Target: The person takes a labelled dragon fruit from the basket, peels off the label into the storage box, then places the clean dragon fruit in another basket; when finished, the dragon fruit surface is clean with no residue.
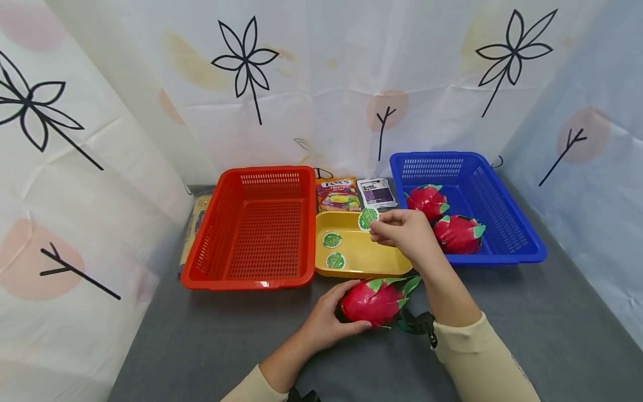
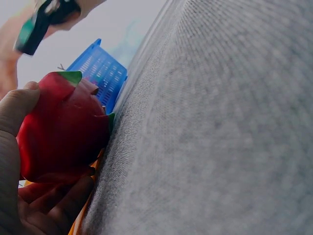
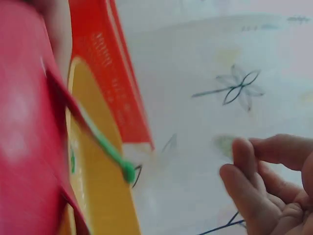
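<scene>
My left hand (image 1: 329, 321) grips a red dragon fruit (image 1: 374, 302) with green leaf tips on the grey table, its thumb and fingers round one end. In the left wrist view the thumb and fingers curl about the same dragon fruit (image 2: 66, 129). Between thumb and fingertips my right hand (image 1: 409, 234) pinches a round green-and-white sticker (image 1: 368, 218) above the yellow tray (image 1: 369, 257). Two more such stickers, an upper sticker (image 1: 331, 240) and a lower sticker (image 1: 335, 260), lie in that tray. In the right wrist view the pinched sticker (image 3: 225, 145) is blurred.
A red basket (image 1: 271, 223) stands left of the tray. The blue basket (image 1: 507, 223) at right holds two dragon fruits (image 1: 458, 234). Behind the tray lie a Fox's candy bag (image 1: 337, 194) and a white packet (image 1: 377, 193). Another package (image 1: 193, 229) is partly hidden by the red basket.
</scene>
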The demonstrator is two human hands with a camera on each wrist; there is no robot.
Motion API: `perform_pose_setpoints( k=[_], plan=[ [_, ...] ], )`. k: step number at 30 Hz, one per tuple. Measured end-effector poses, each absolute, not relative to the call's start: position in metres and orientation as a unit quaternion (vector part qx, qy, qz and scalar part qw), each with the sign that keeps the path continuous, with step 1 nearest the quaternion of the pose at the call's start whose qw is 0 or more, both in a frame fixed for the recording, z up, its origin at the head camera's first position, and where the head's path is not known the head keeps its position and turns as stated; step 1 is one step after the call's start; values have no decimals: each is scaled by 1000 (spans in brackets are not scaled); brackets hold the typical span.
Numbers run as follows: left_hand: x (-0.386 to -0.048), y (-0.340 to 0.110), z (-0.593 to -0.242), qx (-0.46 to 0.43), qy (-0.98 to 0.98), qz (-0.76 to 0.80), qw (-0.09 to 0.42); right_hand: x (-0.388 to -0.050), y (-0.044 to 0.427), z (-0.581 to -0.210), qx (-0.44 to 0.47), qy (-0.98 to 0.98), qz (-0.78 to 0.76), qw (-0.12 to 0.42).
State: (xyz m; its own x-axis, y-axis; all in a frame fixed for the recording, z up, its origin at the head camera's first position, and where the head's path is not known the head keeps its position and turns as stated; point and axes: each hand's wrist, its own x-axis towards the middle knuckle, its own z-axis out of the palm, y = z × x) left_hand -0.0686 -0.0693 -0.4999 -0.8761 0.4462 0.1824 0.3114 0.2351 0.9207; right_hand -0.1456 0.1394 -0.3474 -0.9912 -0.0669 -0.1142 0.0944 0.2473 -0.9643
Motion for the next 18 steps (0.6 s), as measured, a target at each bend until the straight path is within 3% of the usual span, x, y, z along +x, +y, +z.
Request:
perform_pose_setpoints(
  k=[11, 18],
  plan=[
    [-70, -71, -500, 238, 790, 562, 63, -208, 125, -383, 31, 838, -486, 247],
    [-70, -72, -500, 235, 786, 569, 62, -223, 128, -399, 13, 862, -413, 294]
  ],
)
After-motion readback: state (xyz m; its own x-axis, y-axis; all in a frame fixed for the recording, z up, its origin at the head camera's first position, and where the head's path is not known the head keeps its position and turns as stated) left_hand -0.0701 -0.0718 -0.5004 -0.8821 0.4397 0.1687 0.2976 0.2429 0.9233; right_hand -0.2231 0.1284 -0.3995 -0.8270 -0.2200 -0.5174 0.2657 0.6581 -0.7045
